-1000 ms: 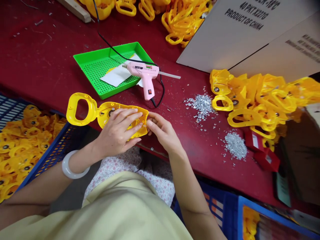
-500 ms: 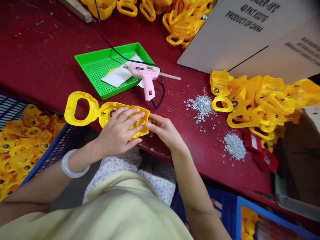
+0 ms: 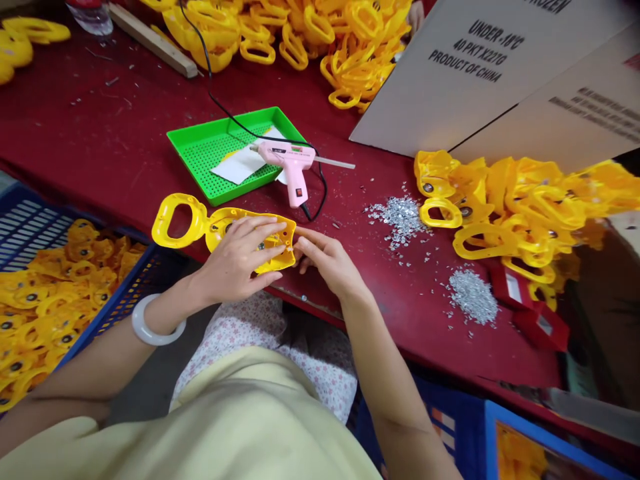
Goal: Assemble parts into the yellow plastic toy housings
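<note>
A yellow plastic part (image 3: 180,220) with an oval loop at its left end lies hollow side up at the table's front edge. Across its right half rests my left hand (image 3: 240,257), fingers spread over the hollow and holding it down. My right hand (image 3: 323,260) is at the part's right end, thumb and forefinger close together against its edge; whether something small is between them is hidden. Just behind the part, a pink glue gun (image 3: 295,167) leans on a green tray (image 3: 210,193) that holds white paper (image 3: 237,167).
Two heaps of small metal pieces (image 3: 400,217) lie to the right, beside piled yellow parts (image 3: 530,200) and red boxes (image 3: 543,327). A carton (image 3: 480,67) stands behind them. Blue crates (image 3: 115,300) flank the table. A person's hand (image 3: 415,17) shows at the top.
The whole view has shifted, showing more of the table's far side. My left hand stays on the yellow part, its fingers slightly moved; my right hand remains at the part's right end.
</note>
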`<state>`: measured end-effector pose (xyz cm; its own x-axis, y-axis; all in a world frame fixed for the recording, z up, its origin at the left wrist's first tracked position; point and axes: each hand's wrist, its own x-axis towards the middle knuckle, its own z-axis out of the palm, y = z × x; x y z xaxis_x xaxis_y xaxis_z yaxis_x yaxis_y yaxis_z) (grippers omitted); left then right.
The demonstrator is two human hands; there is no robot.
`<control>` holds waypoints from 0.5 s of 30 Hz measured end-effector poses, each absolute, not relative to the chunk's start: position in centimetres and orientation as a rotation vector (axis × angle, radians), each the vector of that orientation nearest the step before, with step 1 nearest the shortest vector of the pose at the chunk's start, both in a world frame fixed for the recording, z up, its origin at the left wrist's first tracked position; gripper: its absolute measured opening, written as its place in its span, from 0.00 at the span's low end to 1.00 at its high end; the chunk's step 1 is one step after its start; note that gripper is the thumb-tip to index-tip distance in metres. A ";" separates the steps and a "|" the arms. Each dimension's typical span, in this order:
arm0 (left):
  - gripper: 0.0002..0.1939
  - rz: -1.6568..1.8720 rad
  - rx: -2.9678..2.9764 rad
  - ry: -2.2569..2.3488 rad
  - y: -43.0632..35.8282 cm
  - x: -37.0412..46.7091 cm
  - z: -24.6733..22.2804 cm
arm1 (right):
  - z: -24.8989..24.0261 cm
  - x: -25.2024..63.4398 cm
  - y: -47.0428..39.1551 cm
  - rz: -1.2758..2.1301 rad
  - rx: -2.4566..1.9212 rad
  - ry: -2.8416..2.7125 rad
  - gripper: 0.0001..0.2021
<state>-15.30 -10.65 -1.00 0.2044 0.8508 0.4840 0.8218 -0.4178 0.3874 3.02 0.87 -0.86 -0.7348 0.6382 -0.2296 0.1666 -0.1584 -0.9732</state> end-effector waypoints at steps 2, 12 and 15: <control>0.16 1.077 2.389 1.647 -10.8 -15.4 -0.7 | -1.0 3.3 0.5 1.916 -0.953 -1.697 0.26; 0.37 0.689 2.393 1.949 -12.9 -20.7 0.8 | -1.6 7.6 -2.3 1.557 -1.096 -1.670 0.18; 0.43 0.507 2.382 2.077 -13.4 -21.5 0.7 | -2.1 9.1 -3.0 1.475 -1.103 -1.669 0.16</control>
<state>-21.48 -13.41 0.71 0.1087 0.9556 0.2738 0.9744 -0.1570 0.1610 9.07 -3.00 -2.11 -0.4394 0.8961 -0.0627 0.1719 0.0154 -0.9850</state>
